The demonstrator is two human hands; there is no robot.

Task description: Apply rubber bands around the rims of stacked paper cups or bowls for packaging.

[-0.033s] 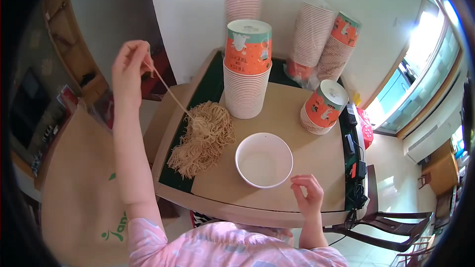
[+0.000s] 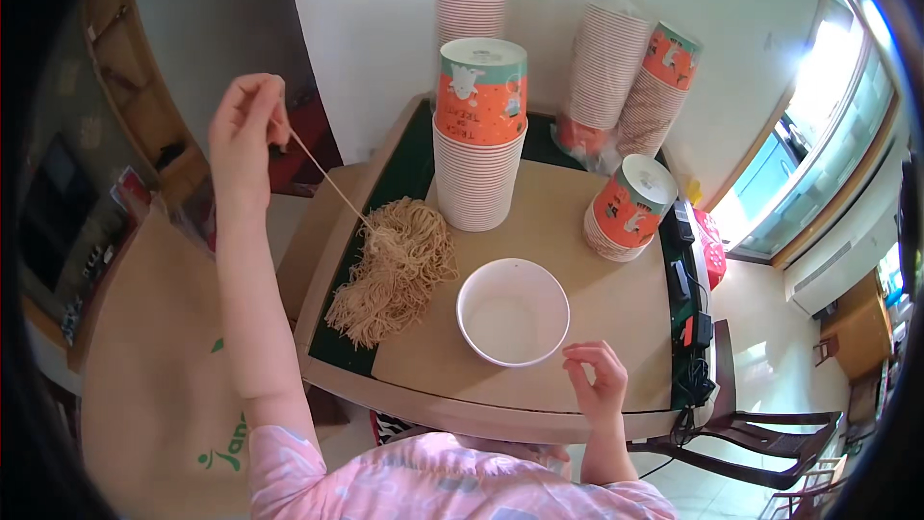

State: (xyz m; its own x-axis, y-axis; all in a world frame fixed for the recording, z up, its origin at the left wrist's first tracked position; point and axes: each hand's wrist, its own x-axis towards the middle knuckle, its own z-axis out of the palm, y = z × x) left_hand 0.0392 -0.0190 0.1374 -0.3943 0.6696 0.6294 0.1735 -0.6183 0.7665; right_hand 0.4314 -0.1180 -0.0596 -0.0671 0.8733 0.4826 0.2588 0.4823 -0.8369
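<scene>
Raised at the far left, my left hand [image 2: 248, 125] pinches a thin strand of beige string [image 2: 327, 178]. The strand runs taut down to a tangled pile of beige strings [image 2: 395, 270] on the left side of the table. My right hand [image 2: 599, 376] hovers low at the near right edge of a white paper bucket [image 2: 472, 337]. Its fingers are curled toward the thumb, and no object shows in them. The bucket stands upright with its mouth up, right of the string pile.
Behind the bucket rises a tall stack of upside-down paper buckets [image 2: 476, 173], the top one orange and green. A shorter stack [image 2: 630, 207] stands to the right. Plastic-wrapped stacks [image 2: 606, 67] lean by the wall. Black cables [image 2: 695, 385] lie along the right edge, near a dark chair [image 2: 760, 443].
My left hand has moved slightly left and up, drawing the strand straighter. The pile, the bucket and my right hand look nearly the same.
</scene>
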